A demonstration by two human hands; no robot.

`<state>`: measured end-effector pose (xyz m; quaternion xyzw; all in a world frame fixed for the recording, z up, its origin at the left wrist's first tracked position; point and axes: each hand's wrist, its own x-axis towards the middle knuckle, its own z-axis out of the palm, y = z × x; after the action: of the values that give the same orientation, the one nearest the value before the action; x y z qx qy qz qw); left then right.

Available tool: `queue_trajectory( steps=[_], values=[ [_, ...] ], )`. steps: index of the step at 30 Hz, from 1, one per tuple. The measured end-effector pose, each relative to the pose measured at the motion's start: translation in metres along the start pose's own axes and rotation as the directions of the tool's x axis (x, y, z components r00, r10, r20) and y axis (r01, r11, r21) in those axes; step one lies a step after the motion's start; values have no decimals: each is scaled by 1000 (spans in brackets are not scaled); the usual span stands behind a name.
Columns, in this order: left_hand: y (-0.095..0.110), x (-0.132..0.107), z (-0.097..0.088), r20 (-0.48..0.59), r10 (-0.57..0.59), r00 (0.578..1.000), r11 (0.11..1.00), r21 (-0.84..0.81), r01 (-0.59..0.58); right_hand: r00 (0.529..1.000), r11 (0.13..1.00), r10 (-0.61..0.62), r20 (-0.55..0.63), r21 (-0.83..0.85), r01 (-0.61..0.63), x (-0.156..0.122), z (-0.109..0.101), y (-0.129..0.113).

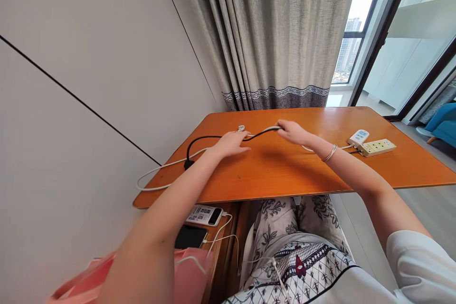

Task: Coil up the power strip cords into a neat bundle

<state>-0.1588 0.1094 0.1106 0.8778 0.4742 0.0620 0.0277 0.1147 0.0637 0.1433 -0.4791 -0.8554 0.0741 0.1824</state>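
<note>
A glossy orange-brown wooden table [285,175] supports a flexible black cable [204,137] and a thin white cable [153,189]. The right hand [292,131] has its fingers clamped on the black cable, with a pale length of cord alongside. The left hand [231,142] lies over the black cable; its thumb is spread apart from its fingers. Between the hands, the cable's long axis runs left to right, its right end slightly farther from the person. Left of the left hand, the cable arcs to a black plug [188,165] near the left edge. A rectangular cream power strip [378,147] lies at right, sockets up, long axis roughly crosswise, cord end pointing left; a smaller white power strip [359,137] is just beside it. Below the table, at lower left, sits a soft pink bag [192,280]; its contents cannot be told.
</note>
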Motion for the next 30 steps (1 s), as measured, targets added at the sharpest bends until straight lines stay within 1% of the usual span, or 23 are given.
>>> queue_trajectory(
  steps=[1, 2, 4, 6, 7, 9, 10, 11, 13, 14, 16, 17, 19, 21, 24, 26, 27, 28, 30],
  values=[
    [-1, 2, -1, -49, -17, 999, 998, -65, 14, 995, 986, 15, -103, 168, 3, 4, -11, 1],
    [-1, 6, -2, -92, -41, 995, 989, -145, 27, 981, 940, 32, -191, 339, 35, 8, -23, 2],
    [2, 13, -3, -163, -96, 982, 939, -343, 35, 946, 772, 70, -316, 618, 149, 14, -43, 1],
    [10, 21, -1, -232, -138, 963, 838, -546, -12, 919, 617, 97, -383, 748, 247, 18, -60, -2],
    [15, 26, 0, -266, -150, 952, 776, -628, -53, 903, 559, 117, -414, 779, 284, 19, -67, -6],
    [28, 33, 5, -304, -161, 939, 671, -731, -121, 866, 478, 167, -471, 807, 347, 22, -81, -14],
    [34, 36, 9, -305, -161, 939, 644, -753, -134, 845, 447, 199, -497, 813, 373, 23, -87, -18],
    [39, 39, 14, -294, -154, 943, 633, -762, -134, 824, 418, 232, -516, 818, 395, 24, -94, -22],
    [48, 43, 26, -267, -133, 955, 642, -757, -122, 788, 361, 298, -539, 828, 429, 24, -107, -30],
    [50, 44, 33, -242, -124, 962, 644, -758, -108, 772, 337, 326, -546, 830, 445, 23, -114, -33],
    [51, 44, 46, -157, -116, 981, 620, -783, -51, 745, 316, 362, -561, 826, 468, 20, -127, -37],
    [50, 44, 53, -100, -115, 988, 586, -810, -14, 733, 316, 375, -568, 822, 475, 18, -133, -38],
    [46, 43, 63, -5, -108, 994, 483, -874, 48, 714, 308, 390, -582, 813, 494, 14, -144, -40],
    [44, 42, 70, 39, -99, 994, 383, -921, 74, 705, 269, 401, -585, 811, 520, 10, -152, -40],
    [46, 42, 73, 40, -96, 995, 304, -950, 68, 711, 164, 429, -558, 822, 546, 8, -156, -40],
    [52, 43, 74, 26, -97, 995, 246, -968, 49, 716, 124, 446, -537, 830, 545, 10, -156, -39],
    [57, 43, 74, 19, -98, 995, 223, -974, 41, 717, 126, 450, -532, 833, 539, 12, -155, -39],
    [62, 43, 75, 13, -95, 995, 204, -978, 33, 719, 146, 450, -531, 837, 527, 14, -154, -38],
    [76, 41, 77, -6, -63, 998, 190, -982, 6, 726, 209, 434, -533, 844, 495, 20, -151, -37]
  ],
)
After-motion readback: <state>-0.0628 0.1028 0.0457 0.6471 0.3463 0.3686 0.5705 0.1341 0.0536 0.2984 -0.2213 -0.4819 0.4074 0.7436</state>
